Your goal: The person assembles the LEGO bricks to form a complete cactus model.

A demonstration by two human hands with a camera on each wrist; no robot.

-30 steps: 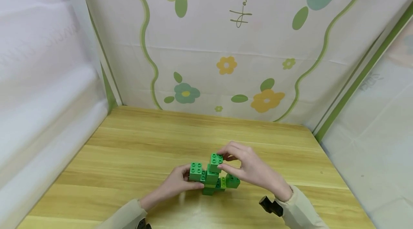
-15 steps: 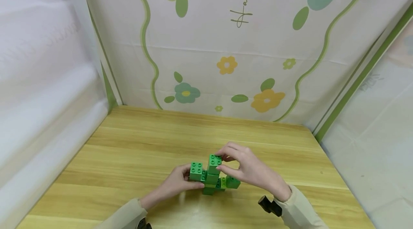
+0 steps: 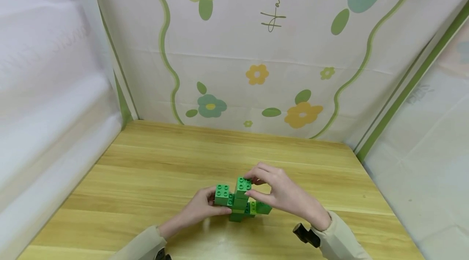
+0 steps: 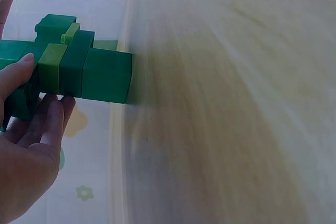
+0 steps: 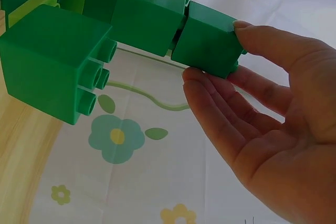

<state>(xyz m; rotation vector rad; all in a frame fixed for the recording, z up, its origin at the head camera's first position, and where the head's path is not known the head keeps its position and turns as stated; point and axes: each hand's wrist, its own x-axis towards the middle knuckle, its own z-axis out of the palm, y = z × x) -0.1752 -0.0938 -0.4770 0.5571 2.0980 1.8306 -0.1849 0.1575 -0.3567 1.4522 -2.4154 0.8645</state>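
Note:
A branching stack of green building bricks stands upright on the wooden table, with a few light green pieces among the darker ones. My left hand grips its trunk from the left, under a side branch that ends in a square brick. Between thumb and fingertips, my right hand pinches the topmost square brick. In the right wrist view a narrow, slightly tilted gap shows between that brick and the larger brick beneath. Another branch brick, studs facing outward, juts out under the right hand.
The wooden table reaches back to a white cloth wall printed with flowers. White cloth sides rise at left and right. A black strap piece sits at the right wrist.
My right hand has brought the top brick slightly left and toward me, into line over the trunk. The left hand and the rest of the stack stay nearly still.

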